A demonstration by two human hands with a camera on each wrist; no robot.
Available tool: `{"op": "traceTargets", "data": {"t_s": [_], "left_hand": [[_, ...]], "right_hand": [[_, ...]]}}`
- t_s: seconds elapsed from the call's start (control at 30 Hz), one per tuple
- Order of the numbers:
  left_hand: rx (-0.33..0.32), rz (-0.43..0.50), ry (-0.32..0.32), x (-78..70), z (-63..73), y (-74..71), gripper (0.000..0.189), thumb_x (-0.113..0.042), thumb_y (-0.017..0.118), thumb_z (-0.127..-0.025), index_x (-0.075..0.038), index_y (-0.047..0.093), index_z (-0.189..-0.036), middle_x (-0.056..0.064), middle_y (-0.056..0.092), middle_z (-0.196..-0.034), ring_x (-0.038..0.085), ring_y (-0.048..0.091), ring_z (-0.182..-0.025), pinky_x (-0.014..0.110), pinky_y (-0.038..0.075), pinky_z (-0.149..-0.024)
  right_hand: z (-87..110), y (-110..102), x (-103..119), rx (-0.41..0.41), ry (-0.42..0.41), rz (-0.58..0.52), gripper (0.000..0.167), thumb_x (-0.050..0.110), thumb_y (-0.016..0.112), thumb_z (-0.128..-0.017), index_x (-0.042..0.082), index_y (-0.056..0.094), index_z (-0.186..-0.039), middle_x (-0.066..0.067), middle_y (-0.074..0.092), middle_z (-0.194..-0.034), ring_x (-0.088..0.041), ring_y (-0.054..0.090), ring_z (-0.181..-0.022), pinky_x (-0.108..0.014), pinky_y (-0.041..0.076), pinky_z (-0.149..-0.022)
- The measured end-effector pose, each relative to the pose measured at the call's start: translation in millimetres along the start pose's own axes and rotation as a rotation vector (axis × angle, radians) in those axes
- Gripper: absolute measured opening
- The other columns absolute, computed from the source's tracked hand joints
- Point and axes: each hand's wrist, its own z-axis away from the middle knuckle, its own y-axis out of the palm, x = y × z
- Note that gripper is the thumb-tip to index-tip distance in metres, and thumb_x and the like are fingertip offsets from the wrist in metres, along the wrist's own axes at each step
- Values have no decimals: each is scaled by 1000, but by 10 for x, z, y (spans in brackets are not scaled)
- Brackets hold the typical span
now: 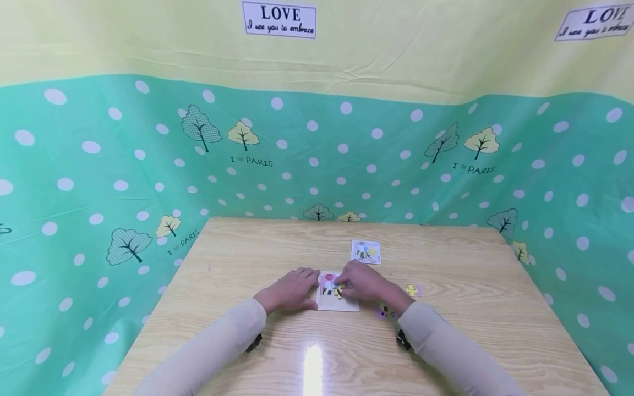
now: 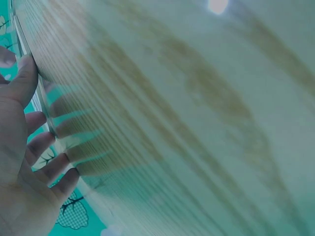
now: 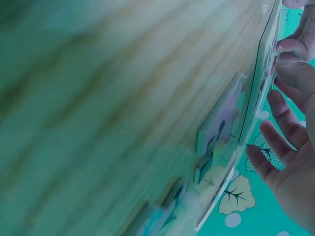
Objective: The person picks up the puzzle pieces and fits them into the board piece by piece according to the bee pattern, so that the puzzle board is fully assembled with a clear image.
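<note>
A small puzzle board (image 1: 346, 306) lies on the table with several picture pieces in its upper part, one showing a red round shape (image 1: 329, 278). My left hand (image 1: 295, 290) rests at the board's left edge. In the left wrist view its thumb (image 2: 25, 78) is at that edge, and the other fingers are spread with their tips down by the tabletop. Over the board's right side, my right hand (image 1: 364, 281) pinches a yellow and black puzzle piece (image 1: 339, 292) between thumb and forefinger. Its other fingers (image 3: 280, 142) are spread in the right wrist view.
Behind the board lies a matching picture card (image 1: 367, 252). Loose puzzle pieces lie to the right, a yellow one (image 1: 411, 290) and a purple and black one (image 1: 385, 311) partly under the right forearm. A dotted green cloth (image 1: 327, 181) hangs around the wooden table (image 1: 247, 247).
</note>
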Motion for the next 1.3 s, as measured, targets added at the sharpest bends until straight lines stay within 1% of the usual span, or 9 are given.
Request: {"op": "traceTargets", "data": {"t_s": [0.27,0.37,0.5,0.63,0.8,0.97,1.07,1.17,1.3], "left_hand": [[6,-3,-1,-6,1,-7,64,-61,67,-89,-13,61,-131,15,47,-156,34,46,-143,49,40,-120],[11,-7,-3,0,-3,-4,65,-61,66,-89,-13,60,-132,14,46,-157,34,46,-144,48,40,-121],[1,-16,9,7,-16,5,65,-62,66,-89,-13,60,-131,15,47,-156,34,47,-143,48,40,-120],[-1,-15,12,4,-17,8,65,-62,67,-88,-12,60,-131,16,48,-155,34,47,-142,48,41,-120],[4,-12,1,0,-12,7,65,-61,67,-89,-13,60,-131,15,48,-156,34,47,-142,47,41,-120],[3,-16,-1,8,-14,16,66,-62,65,-90,-13,60,-134,14,47,-157,32,46,-143,46,40,-121],[4,-20,-2,10,-14,15,66,-63,65,-90,-13,59,-134,14,47,-157,32,46,-144,46,40,-121],[-3,-22,1,11,-16,19,66,-62,66,-89,-13,60,-133,15,47,-156,33,46,-143,47,40,-121],[-13,-20,5,11,-13,38,67,-62,67,-89,-12,60,-133,15,48,-155,34,48,-142,48,41,-120]], "right_hand": [[-70,38,38,5,-2,53,32,21,76,-84,23,77,-116,7,71,-98,-12,59,-99,-35,54,-96],[-75,28,60,4,5,45,31,19,76,-84,22,78,-115,6,71,-99,-14,59,-101,-37,53,-98],[-77,14,84,9,20,43,30,19,76,-84,20,78,-114,6,71,-99,-15,59,-103,-38,53,-101],[-83,12,107,22,23,58,28,18,76,-84,19,78,-112,6,69,-96,-14,58,-100,-37,53,-98],[-91,-11,139,26,22,41,25,15,76,-83,16,79,-108,4,67,-93,-14,57,-94,-37,53,-94],[-89,-15,145,31,33,33,25,15,76,-83,15,79,-108,3,68,-96,-16,58,-97,-38,53,-97],[-88,-5,135,33,26,35,23,15,75,-84,16,79,-107,4,67,-96,-14,57,-97,-37,53,-96],[-82,-2,125,30,3,41,20,15,74,-83,16,79,-102,5,65,-93,-14,56,-94,-37,53,-93],[-54,-4,117,24,-35,77,24,16,72,-84,16,79,-107,1,69,-100,-18,59,-102,-40,53,-98]]}}
